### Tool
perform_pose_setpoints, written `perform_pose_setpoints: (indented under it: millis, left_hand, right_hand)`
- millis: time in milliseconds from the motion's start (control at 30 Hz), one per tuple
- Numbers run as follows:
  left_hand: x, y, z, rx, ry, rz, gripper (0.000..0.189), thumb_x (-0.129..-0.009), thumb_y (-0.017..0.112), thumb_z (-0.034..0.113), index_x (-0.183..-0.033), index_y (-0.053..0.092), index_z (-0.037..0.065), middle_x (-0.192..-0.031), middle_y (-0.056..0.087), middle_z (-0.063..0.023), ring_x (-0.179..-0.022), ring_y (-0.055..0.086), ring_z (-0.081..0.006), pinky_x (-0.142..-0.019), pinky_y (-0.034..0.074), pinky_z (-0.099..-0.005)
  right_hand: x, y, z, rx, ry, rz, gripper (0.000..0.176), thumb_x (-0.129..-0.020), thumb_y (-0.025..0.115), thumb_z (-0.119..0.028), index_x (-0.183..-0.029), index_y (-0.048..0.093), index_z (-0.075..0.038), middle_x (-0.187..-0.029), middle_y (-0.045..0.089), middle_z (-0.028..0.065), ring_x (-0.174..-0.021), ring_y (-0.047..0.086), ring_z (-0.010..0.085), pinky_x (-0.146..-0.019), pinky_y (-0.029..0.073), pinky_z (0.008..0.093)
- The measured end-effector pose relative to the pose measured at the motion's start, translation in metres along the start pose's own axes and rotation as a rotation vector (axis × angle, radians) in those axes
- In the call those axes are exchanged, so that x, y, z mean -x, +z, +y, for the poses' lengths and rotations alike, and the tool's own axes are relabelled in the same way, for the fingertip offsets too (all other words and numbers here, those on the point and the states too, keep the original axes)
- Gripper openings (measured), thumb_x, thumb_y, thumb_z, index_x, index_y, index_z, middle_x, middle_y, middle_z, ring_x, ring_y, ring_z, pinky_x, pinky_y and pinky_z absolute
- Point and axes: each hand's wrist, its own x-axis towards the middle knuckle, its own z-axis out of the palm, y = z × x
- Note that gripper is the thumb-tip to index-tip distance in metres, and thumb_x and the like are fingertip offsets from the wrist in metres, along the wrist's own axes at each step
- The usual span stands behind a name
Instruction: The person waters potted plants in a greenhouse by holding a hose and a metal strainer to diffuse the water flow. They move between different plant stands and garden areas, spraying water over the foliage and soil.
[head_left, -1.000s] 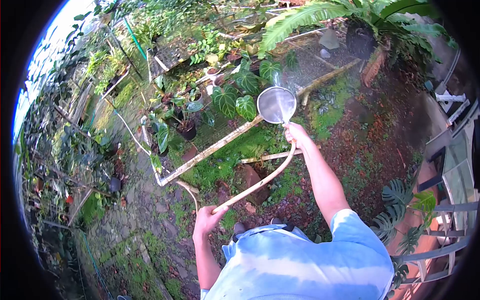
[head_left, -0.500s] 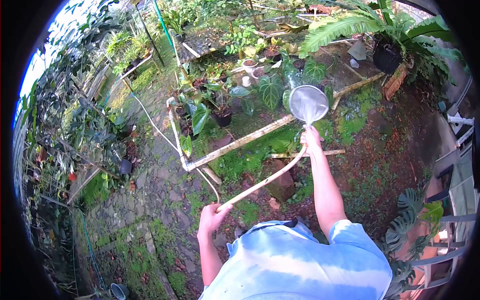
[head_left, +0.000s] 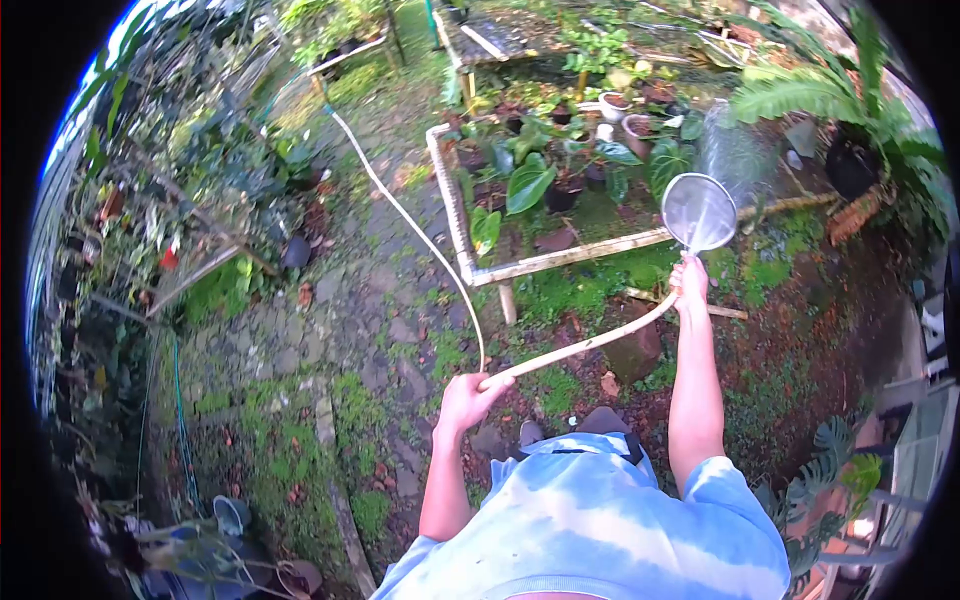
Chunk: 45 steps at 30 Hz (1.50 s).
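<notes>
My right hand (head_left: 688, 282) is closed around the end of a cream garden hose (head_left: 590, 343), just below a round mesh strainer (head_left: 699, 212). Water jets into the mesh and leaves it as a fine spray (head_left: 727, 150) on the far side. The strainer's handle is hidden in my fingers. Lower down and to the left, my left hand (head_left: 470, 400) wraps around the same hose. From there the hose runs away across the ground. Beyond the strainer, potted plants (head_left: 530, 183) with broad green leaves stand inside a pale-railed frame (head_left: 570, 262).
A large fern in a black pot (head_left: 852, 165) stands at the right. Dense foliage (head_left: 240, 150) and a fallen-looking rail (head_left: 195, 280) are at the left. Mossy paving (head_left: 340, 350) lies underfoot, with a rock (head_left: 633, 352) near the hose. Monstera leaves (head_left: 825, 470) show at lower right.
The view has swung left, so plants and frame sit farther right in it. Both hands keep their hold on the hose. The spray beyond the strainer now shows as a wider mist.
</notes>
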Motion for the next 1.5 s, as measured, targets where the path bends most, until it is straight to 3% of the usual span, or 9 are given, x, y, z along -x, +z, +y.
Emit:
perform_pose_setpoints:
  millis: [167, 300, 500, 800, 1000, 1133, 1200, 1267, 1500]
  left_hand:
    - [0.019, -0.028, -0.035, 0.050, -0.113, 0.053, 0.049, -0.080, 0.074, 0.050, -0.074, 0.070, 0.001, -0.053, 0.050, -0.0029, -0.052, 0.045, -0.0117, -0.050, 0.037, -0.0332]
    - [0.051, -0.034, -0.058, 0.121, -0.178, 0.122, 0.046, -0.080, 0.076, 0.047, -0.076, 0.071, 0.001, -0.056, 0.052, 0.0007, -0.054, 0.044, -0.0086, -0.049, 0.036, -0.0310]
    - [0.097, -0.021, -0.090, 0.196, -0.301, 0.229, 0.041, -0.083, 0.074, 0.042, -0.081, 0.070, 0.002, -0.061, 0.052, 0.0045, -0.058, 0.043, -0.0061, -0.051, 0.035, -0.0280]
    - [0.181, -0.009, -0.108, 0.379, -0.267, 0.559, 0.031, -0.082, 0.076, 0.027, -0.069, 0.055, 0.008, -0.063, 0.042, 0.0103, -0.059, 0.035, -0.0028, -0.050, 0.027, -0.0239]
    - [0.197, -0.018, -0.138, 0.277, -0.198, 0.813, 0.027, -0.089, 0.068, 0.026, -0.079, 0.054, 0.005, -0.068, 0.048, 0.0049, -0.064, 0.040, -0.0063, -0.056, 0.033, -0.0256]
    - [0.186, -0.028, -0.178, 0.143, -0.271, 0.729, 0.034, -0.081, 0.075, 0.029, -0.079, 0.056, 0.001, -0.068, 0.052, -0.0054, -0.066, 0.049, -0.0156, -0.061, 0.041, -0.0325]
    - [0.177, -0.035, -0.198, -0.011, -0.231, 0.645, 0.048, -0.073, 0.079, 0.044, -0.079, 0.058, 0.001, -0.068, 0.056, -0.0104, -0.064, 0.053, -0.0220, -0.061, 0.043, -0.0365]
    - [0.167, -0.049, -0.194, 0.030, -0.347, 0.476, 0.049, -0.073, 0.078, 0.047, -0.077, 0.061, 0.001, -0.065, 0.057, -0.0115, -0.062, 0.055, -0.0218, -0.060, 0.043, -0.0371]
    - [0.187, -0.112, -0.277, 0.291, -0.318, 0.440, 0.046, -0.080, 0.074, 0.045, -0.078, 0.060, 0.002, -0.065, 0.054, -0.0045, -0.063, 0.049, -0.0139, -0.057, 0.040, -0.0332]
  right_hand:
    - [0.023, 0.017, 0.056, 0.106, 0.203, -0.107, 0.013, -0.098, 0.051, -0.021, -0.104, 0.051, -0.009, -0.063, 0.039, -0.0021, -0.044, 0.035, 0.0057, -0.036, 0.029, 0.0206]
    - [0.023, 0.038, 0.101, 0.023, 0.206, -0.042, 0.011, -0.098, 0.052, -0.021, -0.096, 0.049, -0.010, -0.063, 0.039, -0.0023, -0.045, 0.036, 0.0060, -0.037, 0.029, 0.0210]
    - [0.061, 0.076, 0.127, 0.045, 0.288, -0.221, 0.009, -0.097, 0.053, -0.019, -0.097, 0.048, -0.011, -0.063, 0.039, -0.0020, -0.045, 0.035, 0.0062, -0.037, 0.029, 0.0211]
    - [0.132, 0.142, 0.172, 0.254, 0.571, -0.638, 0.016, -0.097, 0.053, -0.018, -0.110, 0.054, -0.007, -0.063, 0.039, -0.0027, -0.046, 0.033, 0.0046, -0.037, 0.028, 0.0195]
    - [0.174, 0.190, 0.228, 0.182, 0.706, -0.615, 0.008, -0.097, 0.050, -0.013, -0.101, 0.050, -0.006, -0.063, 0.040, -0.0015, -0.045, 0.034, 0.0056, -0.037, 0.028, 0.0203]
    - [0.171, 0.215, 0.239, 0.130, 0.632, -0.598, 0.007, -0.097, 0.050, -0.014, -0.096, 0.047, -0.009, -0.063, 0.039, -0.0007, -0.043, 0.034, 0.0069, -0.036, 0.030, 0.0221]
    - [0.172, 0.228, 0.246, 0.160, 0.476, -0.536, 0.008, -0.098, 0.048, -0.017, -0.098, 0.045, -0.009, -0.063, 0.039, -0.0002, -0.044, 0.035, 0.0076, -0.036, 0.030, 0.0227]
    - [0.187, 0.243, 0.246, 0.261, 0.407, -0.560, 0.011, -0.099, 0.046, -0.019, -0.102, 0.046, -0.008, -0.065, 0.040, 0.0003, -0.046, 0.038, 0.0079, -0.037, 0.031, 0.0231]
    - [0.279, 0.302, 0.308, 0.442, 0.428, -0.685, 0.020, -0.101, 0.044, -0.020, -0.112, 0.051, -0.004, -0.067, 0.041, 0.0006, -0.047, 0.037, 0.0069, -0.038, 0.031, 0.0220]
